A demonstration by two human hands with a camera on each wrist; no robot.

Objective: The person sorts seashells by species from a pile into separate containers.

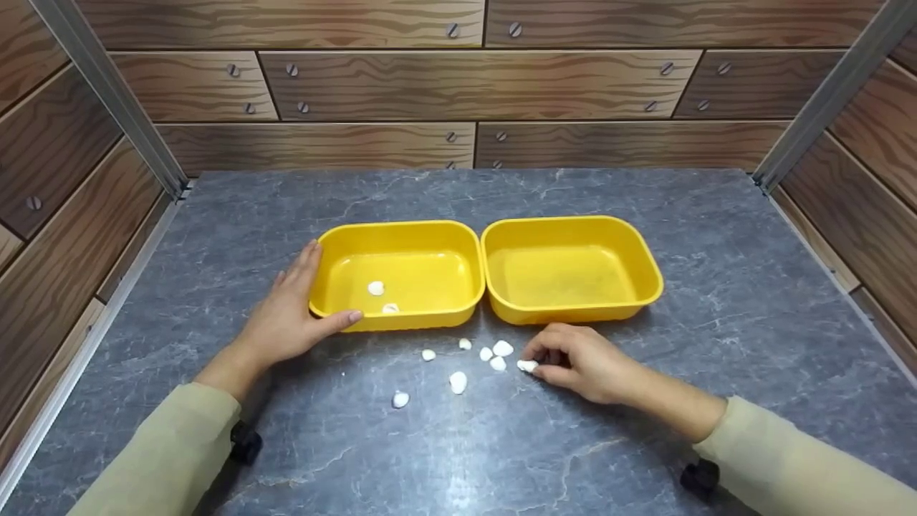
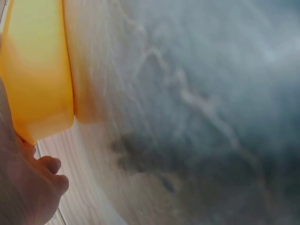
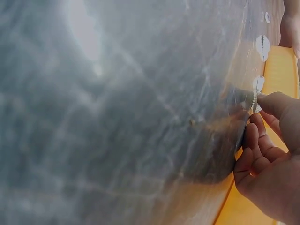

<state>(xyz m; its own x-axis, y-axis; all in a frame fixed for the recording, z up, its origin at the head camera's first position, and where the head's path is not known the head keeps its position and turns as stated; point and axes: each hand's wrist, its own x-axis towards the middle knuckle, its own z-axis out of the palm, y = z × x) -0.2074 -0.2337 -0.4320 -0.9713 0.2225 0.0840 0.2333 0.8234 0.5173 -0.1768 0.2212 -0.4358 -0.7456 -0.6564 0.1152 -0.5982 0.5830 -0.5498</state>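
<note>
1. your right hand [image 1: 584, 364] sits on the grey marble table [image 1: 716, 301], just in front of the right yellow tub [image 1: 571, 266]. its fingers are curled down and the fingertips are pinching one white shell [image 1: 527, 365].

2. the right wrist view is blurred. it seems to show the thumb and fingers closed round that shell against the table, but i can't tell how firm the pinch is.

3. your left hand [image 1: 290, 315] rests open against the left yellow tub [image 1: 398, 272]. the fingers lie straight along its outer left wall and the thumb presses along the near rim.

4. two shells [image 1: 382, 297] lie inside the left tub, near its front wall. the right tub holds nothing that shows.

5. six more loose shells [image 1: 469, 362] lie on the table in front of the tubs. the nearest ones are just beside your right fingertips.

6. risks, as i judge them:
   - the shell is small and smooth, so a shallow fingertip pinch could let it slip out as you lift.
   - your knuckles are close to the neighbouring shells, so a sideways sweep could scatter them.
   - the two tubs touch, so pushing harder with the left hand could slide both.
   - a drop from high up might bounce the shell off a rim.
</note>
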